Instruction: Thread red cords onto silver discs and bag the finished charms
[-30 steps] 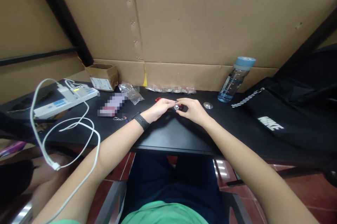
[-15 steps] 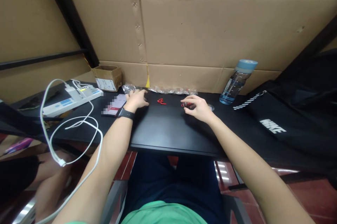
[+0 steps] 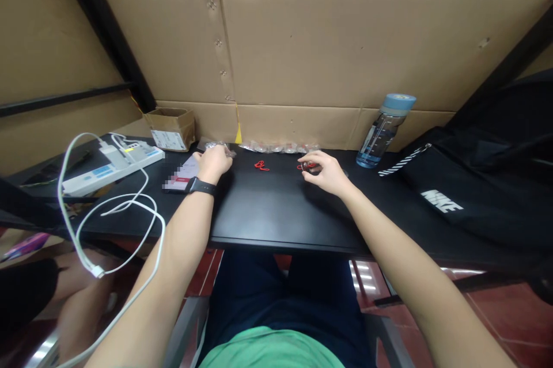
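My left hand [image 3: 213,164], with a black watch [image 3: 202,186] on its wrist, is closed over crinkled clear plastic packaging [image 3: 228,152] at the back of the desk. Its fingertips are partly hidden. My right hand [image 3: 328,174] is curled, thumb and fingers round a small dark, shiny thing with red cord [image 3: 306,166]; its exact kind is too small to tell. Between the hands a loose bundle of red cord [image 3: 261,166] lies on the black desk [image 3: 268,212]. A row of small clear packets [image 3: 279,148] runs along the cardboard wall behind.
A phone-like flat thing [image 3: 184,175] lies beside my left wrist. Further left are a small cardboard box [image 3: 170,129] and a white power strip [image 3: 108,175] with looping white cables [image 3: 159,235]. A bottle [image 3: 382,135] and black bag [image 3: 475,184] stand right. Another person's leg [image 3: 82,304] shows lower left.
My left hand has moved slightly left, and its spread fingers have drawn in on the plastic packaging. My right hand stays nearly in place. The view has shifted a little.
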The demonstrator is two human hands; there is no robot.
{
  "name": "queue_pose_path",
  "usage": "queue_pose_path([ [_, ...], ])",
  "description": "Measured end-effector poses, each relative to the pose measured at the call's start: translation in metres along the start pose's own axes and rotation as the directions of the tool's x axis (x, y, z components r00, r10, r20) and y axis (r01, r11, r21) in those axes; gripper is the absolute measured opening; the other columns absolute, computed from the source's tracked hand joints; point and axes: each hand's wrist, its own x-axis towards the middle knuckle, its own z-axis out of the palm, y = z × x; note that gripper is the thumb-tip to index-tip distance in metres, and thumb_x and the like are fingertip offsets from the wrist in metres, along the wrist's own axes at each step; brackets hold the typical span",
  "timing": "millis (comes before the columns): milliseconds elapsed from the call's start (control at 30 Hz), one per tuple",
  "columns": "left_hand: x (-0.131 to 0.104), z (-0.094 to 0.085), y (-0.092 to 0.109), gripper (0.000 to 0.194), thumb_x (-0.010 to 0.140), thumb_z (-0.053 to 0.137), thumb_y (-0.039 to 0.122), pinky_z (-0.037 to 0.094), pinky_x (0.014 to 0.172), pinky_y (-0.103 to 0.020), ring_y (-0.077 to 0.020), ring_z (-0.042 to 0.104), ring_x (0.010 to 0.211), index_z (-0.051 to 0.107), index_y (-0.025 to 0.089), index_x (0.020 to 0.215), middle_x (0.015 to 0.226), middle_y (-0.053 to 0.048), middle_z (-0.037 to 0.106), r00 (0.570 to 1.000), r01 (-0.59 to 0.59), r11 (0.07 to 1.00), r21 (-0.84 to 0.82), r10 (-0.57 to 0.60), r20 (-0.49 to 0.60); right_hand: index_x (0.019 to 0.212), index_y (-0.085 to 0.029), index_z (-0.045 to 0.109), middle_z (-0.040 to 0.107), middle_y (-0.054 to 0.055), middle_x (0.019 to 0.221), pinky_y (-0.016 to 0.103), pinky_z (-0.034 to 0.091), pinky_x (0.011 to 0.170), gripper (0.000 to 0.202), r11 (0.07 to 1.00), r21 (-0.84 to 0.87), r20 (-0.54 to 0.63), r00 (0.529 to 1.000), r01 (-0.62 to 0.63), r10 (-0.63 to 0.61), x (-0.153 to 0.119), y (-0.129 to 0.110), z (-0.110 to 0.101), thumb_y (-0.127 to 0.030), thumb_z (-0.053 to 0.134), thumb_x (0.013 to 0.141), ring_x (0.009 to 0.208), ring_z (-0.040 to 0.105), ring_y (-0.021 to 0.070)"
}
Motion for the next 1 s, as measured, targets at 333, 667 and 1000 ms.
queue_pose_path([
  [333,-0.008,-0.019,0.027,0.03,0.093,0.063,0.043,0.041,0.105,-0.048,-0.0317,0.066,0.113,0.081,0.022,0.106,0.114,-0.011,0.078,0.886,-0.309,0.798,-0.517,0.045,-0.461,0.11,-0.023,0.08,0.071,0.009,0.116,0.038,0.065,0.081,0.032,0.999,0.031,-0.096,0.995,0.013,-0.01,0.001,-0.002,-0.005,-0.023,0.073,0.079,0.091,0.073,0.0212],
  [667,-0.033,0.01,0.064,0.057,0.082,0.077,0.042,0.057,0.078,-0.035,-0.0231,0.074,0.078,0.067,0.017,0.132,0.081,-0.006,0.077,0.842,-0.021,0.548,-0.836,0.46,0.281,0.113,-0.023,0.079,0.071,0.009,0.117,0.035,0.064,0.079,0.035,0.999,0.035,-0.111,0.994,-0.012,0.015,0.001,0.003,-0.012,-0.024,0.074,0.078,0.095,0.073,0.0222],
  [1000,-0.033,0.015,0.065,0.042,0.087,0.066,0.039,0.052,0.078,-0.034,-0.0234,0.072,0.087,0.069,0.019,0.125,0.089,-0.006,0.077,0.78,-0.201,0.63,-0.75,0.566,0.267,0.119,-0.023,0.076,0.072,0.008,0.116,0.033,0.061,0.075,0.046,0.999,0.031,-0.024,1.0,-0.011,0.011,0.001,0.002,-0.017,-0.018,0.072,0.073,0.092,0.07,0.0212],
])
